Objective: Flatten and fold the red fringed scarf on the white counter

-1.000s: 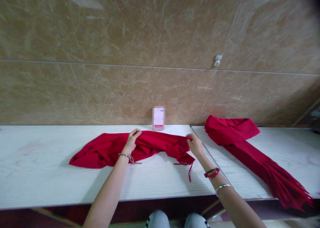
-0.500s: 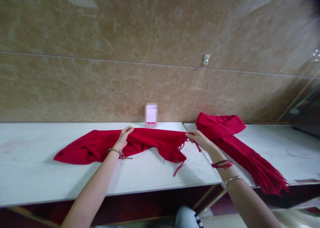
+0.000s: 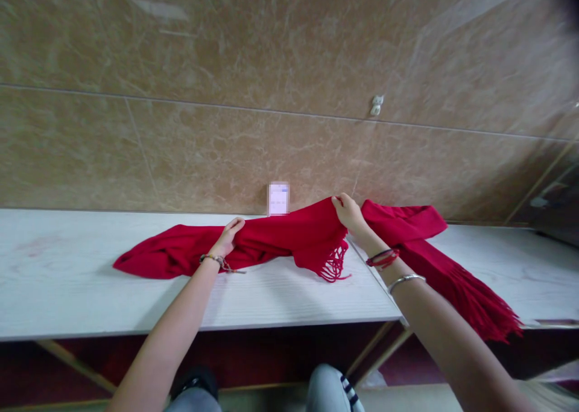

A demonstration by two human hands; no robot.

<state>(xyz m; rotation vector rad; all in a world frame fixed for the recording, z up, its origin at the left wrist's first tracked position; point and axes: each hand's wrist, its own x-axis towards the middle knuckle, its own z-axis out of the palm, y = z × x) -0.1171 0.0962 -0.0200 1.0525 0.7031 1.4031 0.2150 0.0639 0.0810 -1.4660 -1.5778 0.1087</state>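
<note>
A red fringed scarf stretches sideways across the white tabletop, its left part lying bunched and folded. My left hand pinches the upper edge near the scarf's middle. At the right end, my right hand grips the upper corner and holds it raised off the table, with the fringe hanging below. A second red scarf lies just right of my right hand, looped at the top, its fringed tail slanting toward the front edge; my right forearm covers part of it.
A phone-like device with a blurred screen leans against the brown marbled wall behind the scarf. On the wall is a small white cat-shaped hook. A dark object stands at the far right. My knees show below the table edge.
My right hand has moved up toward the wall, lifting the scarf's right corner, and the fringe now hangs more freely. My left hand keeps its grip. The view has shifted slightly.
</note>
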